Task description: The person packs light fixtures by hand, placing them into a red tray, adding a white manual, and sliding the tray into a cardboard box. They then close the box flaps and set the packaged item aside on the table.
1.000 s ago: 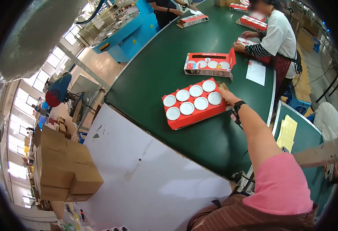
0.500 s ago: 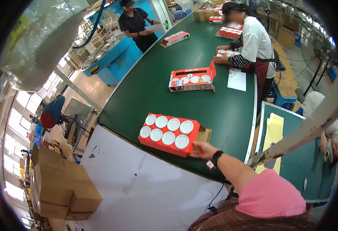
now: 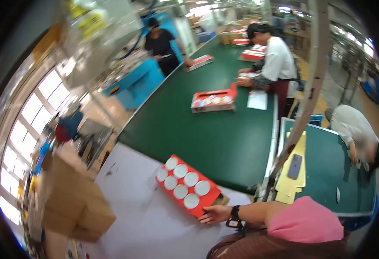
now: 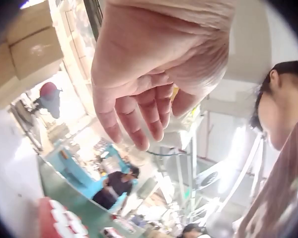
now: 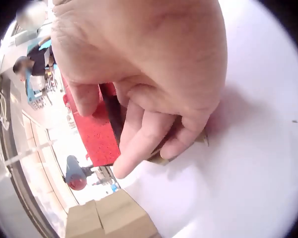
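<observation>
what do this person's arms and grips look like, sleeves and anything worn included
The right arm has a short pink sleeve, a bare forearm, and a black wristband carrying a small dark device with a pale patch. The right grip and left grip are both bare, without gloves. No left sleeve shows.

One held box (image 3: 206, 200), eight discs (image 3: 180, 171) atop, one phone (image 3: 294, 166).

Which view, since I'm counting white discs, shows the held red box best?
Head view: all eight white discs show on the red box. Right wrist: only a red panel, partly behind the right hand. Left wrist: a cropped part with some discs.
</observation>
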A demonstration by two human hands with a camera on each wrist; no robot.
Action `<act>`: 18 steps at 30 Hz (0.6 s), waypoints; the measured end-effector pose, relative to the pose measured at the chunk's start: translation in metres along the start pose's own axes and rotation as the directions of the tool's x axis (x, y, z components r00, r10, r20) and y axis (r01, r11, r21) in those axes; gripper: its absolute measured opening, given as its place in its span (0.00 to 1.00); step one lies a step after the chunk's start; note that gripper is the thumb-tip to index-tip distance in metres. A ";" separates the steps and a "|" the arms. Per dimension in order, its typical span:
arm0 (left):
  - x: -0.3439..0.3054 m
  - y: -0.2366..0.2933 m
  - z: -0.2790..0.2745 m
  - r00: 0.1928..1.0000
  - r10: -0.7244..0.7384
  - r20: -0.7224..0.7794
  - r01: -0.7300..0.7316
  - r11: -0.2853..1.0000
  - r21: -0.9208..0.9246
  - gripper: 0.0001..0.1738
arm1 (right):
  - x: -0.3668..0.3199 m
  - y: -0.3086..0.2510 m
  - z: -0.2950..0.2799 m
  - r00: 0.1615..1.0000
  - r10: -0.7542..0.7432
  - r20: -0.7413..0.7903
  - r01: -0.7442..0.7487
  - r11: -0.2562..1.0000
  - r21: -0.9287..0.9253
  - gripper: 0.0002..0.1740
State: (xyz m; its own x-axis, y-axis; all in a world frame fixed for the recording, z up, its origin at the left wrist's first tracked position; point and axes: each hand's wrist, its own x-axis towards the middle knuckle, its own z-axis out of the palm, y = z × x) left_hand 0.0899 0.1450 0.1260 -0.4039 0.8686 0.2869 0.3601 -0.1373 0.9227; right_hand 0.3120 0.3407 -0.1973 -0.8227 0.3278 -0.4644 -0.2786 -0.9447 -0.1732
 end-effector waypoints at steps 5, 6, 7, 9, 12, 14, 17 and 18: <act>-0.008 0.078 0.023 0.772 0.615 -0.160 -0.356 0.210 -0.911 0.25 | -0.014 -0.003 -0.010 0.999 0.000 -0.038 -0.010 0.964 -0.265 0.19; -0.012 0.085 0.018 0.747 0.654 -0.120 -0.280 0.146 -0.949 0.25 | -0.017 -0.002 -0.013 0.995 -0.098 -0.034 0.078 0.923 -0.376 0.15; -0.017 0.089 0.016 0.718 0.693 -0.067 -0.174 0.086 -0.981 0.24 | -0.032 -0.004 0.007 0.994 -0.106 -0.008 0.091 0.886 -0.455 0.13; -0.027 0.092 0.020 0.639 0.768 0.043 0.057 0.009 -0.998 0.24 | -0.055 -0.004 0.029 0.982 -0.075 -0.171 -0.019 0.871 -0.490 0.16; -0.038 0.093 0.032 0.562 0.817 0.126 0.217 0.002 -0.976 0.24 | -0.081 0.004 0.029 0.972 -0.122 -0.202 0.011 0.878 -0.478 0.17; -0.040 0.090 0.045 0.504 0.852 0.140 0.255 0.008 -0.967 0.24 | -0.091 0.004 0.020 0.982 -0.108 -0.157 0.018 0.873 -0.488 0.18; -0.042 0.087 0.058 0.420 0.897 0.140 0.297 0.010 -0.955 0.24 | -0.098 0.003 0.020 0.943 -0.150 -0.296 -0.013 0.876 -0.482 0.18; -0.044 0.084 0.058 0.412 0.899 0.147 0.311 0.012 -0.950 0.24 | -0.099 0.005 0.022 0.939 -0.191 -0.286 0.028 0.871 -0.490 0.17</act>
State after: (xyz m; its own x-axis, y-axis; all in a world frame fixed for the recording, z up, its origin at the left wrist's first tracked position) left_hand 0.1861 0.1231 0.1761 0.2804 0.3046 0.9103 -0.9204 -0.1838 0.3450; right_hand 0.3807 0.3029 -0.1329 -0.5774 0.4923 -0.6514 -0.0235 -0.8075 -0.5894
